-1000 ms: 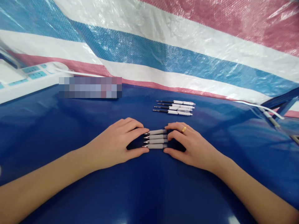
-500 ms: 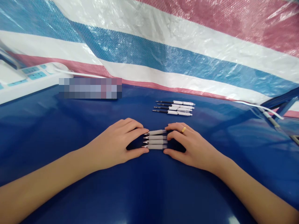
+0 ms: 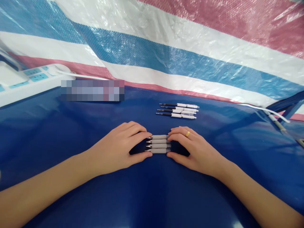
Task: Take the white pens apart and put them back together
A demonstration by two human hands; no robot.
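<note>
Several grey pen front barrels with metal tips pointing left lie side by side on the blue table, close together and nearly parallel. My left hand has its thumb at the nearest barrel's tip end and its index finger at the farthest one's. On the other end, my right hand, with a gold ring, spans the same row between thumb and fingers. Both hands pinch the row from its near and far sides. Beyond them lie several white rear pen barrels with dark refills sticking out to the left.
A white power strip with blue sockets stands at the back left, its cable running right. Near it is a blurred-out flat object. A striped plastic sheet hangs behind the table. A white cable and a blue metal frame are at right.
The farthest grey barrel was slightly slanted and has turned straight, in line with the others. My right fingers have shifted slightly at its end. The white pen parts remain in place.
</note>
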